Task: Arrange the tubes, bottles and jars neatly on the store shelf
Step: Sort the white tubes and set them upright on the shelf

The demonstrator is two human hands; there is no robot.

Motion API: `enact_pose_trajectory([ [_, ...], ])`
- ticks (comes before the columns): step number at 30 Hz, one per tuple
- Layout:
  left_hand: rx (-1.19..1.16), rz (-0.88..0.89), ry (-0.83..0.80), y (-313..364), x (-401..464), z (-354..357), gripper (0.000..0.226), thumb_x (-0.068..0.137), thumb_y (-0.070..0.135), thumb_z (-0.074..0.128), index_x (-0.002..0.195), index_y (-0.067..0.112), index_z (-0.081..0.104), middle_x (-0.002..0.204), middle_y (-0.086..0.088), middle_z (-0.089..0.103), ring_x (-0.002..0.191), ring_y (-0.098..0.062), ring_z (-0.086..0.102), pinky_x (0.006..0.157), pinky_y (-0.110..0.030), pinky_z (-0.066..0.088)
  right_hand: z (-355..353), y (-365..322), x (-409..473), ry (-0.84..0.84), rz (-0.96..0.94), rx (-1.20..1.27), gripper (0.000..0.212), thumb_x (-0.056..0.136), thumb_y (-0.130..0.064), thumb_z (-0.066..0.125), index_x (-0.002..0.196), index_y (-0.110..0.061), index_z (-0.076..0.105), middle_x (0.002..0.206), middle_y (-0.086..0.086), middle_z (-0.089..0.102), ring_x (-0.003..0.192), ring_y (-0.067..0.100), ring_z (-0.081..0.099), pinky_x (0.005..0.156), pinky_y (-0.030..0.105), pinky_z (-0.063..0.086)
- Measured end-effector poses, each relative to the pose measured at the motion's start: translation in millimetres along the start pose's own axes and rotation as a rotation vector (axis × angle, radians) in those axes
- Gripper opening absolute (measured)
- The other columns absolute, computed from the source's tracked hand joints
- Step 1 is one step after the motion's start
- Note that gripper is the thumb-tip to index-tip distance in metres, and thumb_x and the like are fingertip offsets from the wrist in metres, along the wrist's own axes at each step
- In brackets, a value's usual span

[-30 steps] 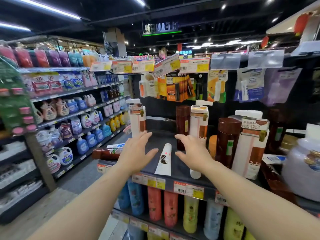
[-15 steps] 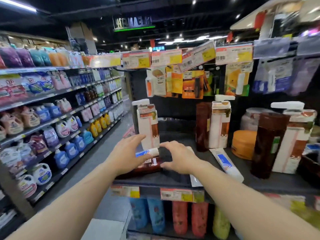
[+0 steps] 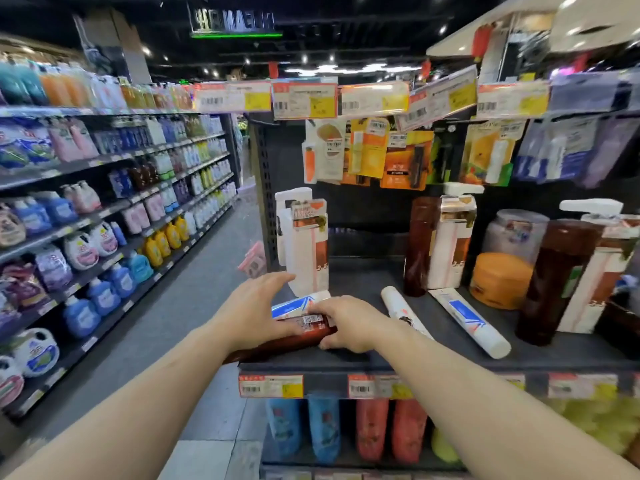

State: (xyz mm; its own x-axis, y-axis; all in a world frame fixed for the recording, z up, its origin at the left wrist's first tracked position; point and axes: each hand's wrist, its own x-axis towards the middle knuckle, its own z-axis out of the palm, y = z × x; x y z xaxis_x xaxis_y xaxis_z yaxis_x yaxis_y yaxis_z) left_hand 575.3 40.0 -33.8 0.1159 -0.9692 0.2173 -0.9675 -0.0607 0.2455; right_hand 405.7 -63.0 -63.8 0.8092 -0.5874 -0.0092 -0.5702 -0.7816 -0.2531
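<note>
Both my hands clamp on a brown bottle (image 3: 294,336) lying on the shelf (image 3: 433,362) edge: left hand (image 3: 254,311) above, right hand (image 3: 349,323) beside it.

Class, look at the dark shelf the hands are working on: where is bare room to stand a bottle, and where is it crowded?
Free: the shelf middle, between the left pump bottle and the brown bottle, back to the rear wall. Crowded: the right side, around the orange jar and blue-striped tube, and the front left corner, where both hands hold a lying bottle.
</note>
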Motion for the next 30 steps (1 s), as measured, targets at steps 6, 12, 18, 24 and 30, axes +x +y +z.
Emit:
enact_pose_trajectory([
  [6,-0.084,-0.083,-0.056,3.5,5.6,1.1,0.095,0.069,0.063,0.072,0.148,0.036,0.025,0.155,0.009,0.033,0.140,-0.016,0.034,0.112,-0.038,0.032,-10.8,12.1,-4.3,-0.044,0.020,-0.112,0.072,0.078,-0.038,0.072,0.141,-0.035,0.037,0.132,-0.001,0.053,0.117,0.022,0.052,0.098,0.038,0.043],
  [12,-0.231,-0.071,0.012,8.3,17.7,-5.5,0.091,0.071,0.055,0.075,0.147,0.029,0.032,0.153,0.007,0.036,0.140,-0.015,0.035,0.112,-0.035,0.031,-16.5,28.8,-20.4,0.071,0.132,-0.211,0.062,0.079,-0.041,0.069,0.133,-0.030,0.040,0.128,-0.001,0.051,0.114,0.023,0.054,0.102,0.041,0.035],
  [18,-0.566,-0.006,0.325,20.3,34.5,-18.8,0.085,0.067,0.043,0.082,0.140,0.029,0.040,0.133,0.013,0.050,0.129,-0.009,0.044,0.106,-0.031,0.035,-16.4,38.4,-25.5,0.276,0.237,0.121,0.058,0.071,-0.041,0.078,0.111,-0.025,0.039,0.116,0.000,0.057,0.105,0.026,0.057,0.079,0.033,0.043],
  [24,-0.784,-0.053,0.100,53.7,46.4,-11.5,0.096,0.073,0.023,0.083,0.148,0.030,0.023,0.118,0.006,0.057,0.101,-0.007,0.062,0.079,-0.019,0.050,-9.1,37.6,-24.4,0.322,0.318,0.281,0.076,0.059,-0.060,0.079,0.110,-0.017,0.043,0.110,0.002,0.065,0.110,0.024,0.057,0.093,0.039,0.046],
  [30,-0.838,0.003,-0.055,73.6,58.3,6.9,0.049,0.086,0.014,0.070,0.129,0.028,0.051,0.117,0.003,0.065,0.113,-0.020,0.063,0.092,-0.041,0.055,-18.0,40.6,-33.0,0.281,0.284,0.397,0.072,0.063,-0.050,0.081,0.120,-0.019,0.048,0.117,-0.003,0.063,0.112,0.020,0.057,0.098,0.038,0.046],
])
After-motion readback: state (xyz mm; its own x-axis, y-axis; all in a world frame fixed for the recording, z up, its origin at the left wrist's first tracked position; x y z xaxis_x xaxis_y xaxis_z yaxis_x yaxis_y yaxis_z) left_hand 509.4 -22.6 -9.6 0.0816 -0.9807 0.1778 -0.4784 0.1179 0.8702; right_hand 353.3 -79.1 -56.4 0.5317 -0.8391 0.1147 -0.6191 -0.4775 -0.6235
